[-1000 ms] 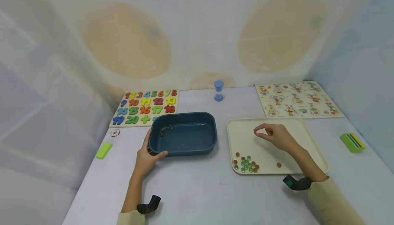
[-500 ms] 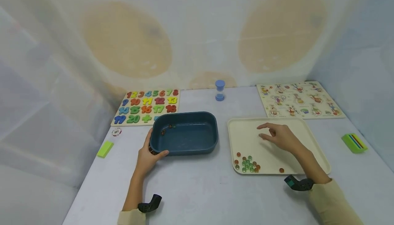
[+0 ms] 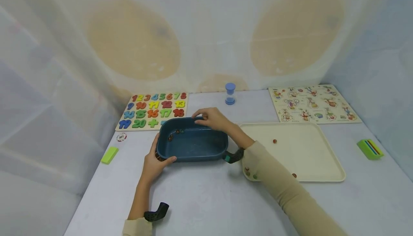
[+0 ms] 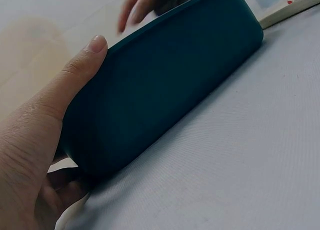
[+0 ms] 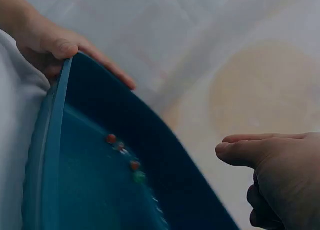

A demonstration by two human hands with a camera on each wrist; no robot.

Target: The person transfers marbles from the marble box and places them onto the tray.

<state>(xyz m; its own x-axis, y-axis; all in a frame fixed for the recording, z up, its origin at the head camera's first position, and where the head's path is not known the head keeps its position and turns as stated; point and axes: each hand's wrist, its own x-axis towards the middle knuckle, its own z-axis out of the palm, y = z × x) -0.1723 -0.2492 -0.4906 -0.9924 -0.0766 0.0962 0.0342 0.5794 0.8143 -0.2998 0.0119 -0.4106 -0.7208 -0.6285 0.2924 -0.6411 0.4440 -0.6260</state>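
My left hand (image 3: 153, 168) grips the left end of a dark blue rectangular plastic basin (image 3: 193, 159), its thumb at the near rim and its fingers round the end wall. In the left wrist view the thumb (image 4: 82, 64) presses the basin's upper edge. Several red-brown and green glass marbles (image 5: 135, 165) lie along one inner wall of the basin. My right hand (image 3: 213, 118) hovers over the basin's far rim, thumb and forefinger stretched out a little apart, with no marble showing between them. Further right, a lone red marble (image 3: 275, 141) lies on the cream tray (image 3: 309, 157).
More marbles (image 3: 247, 173) sit in the tray's near left corner, partly hidden by my right sleeve (image 3: 274, 171). Behind stand a number puzzle board (image 3: 151, 112), a blue sand timer (image 3: 230, 93) and a picture puzzle board (image 3: 311, 105). Green blocks (image 3: 109, 155) lie at the sides.
My right hand has swung left from above the tray to above the basin. A red marble now shows on the tray where that hand was. The left hand keeps its grip.
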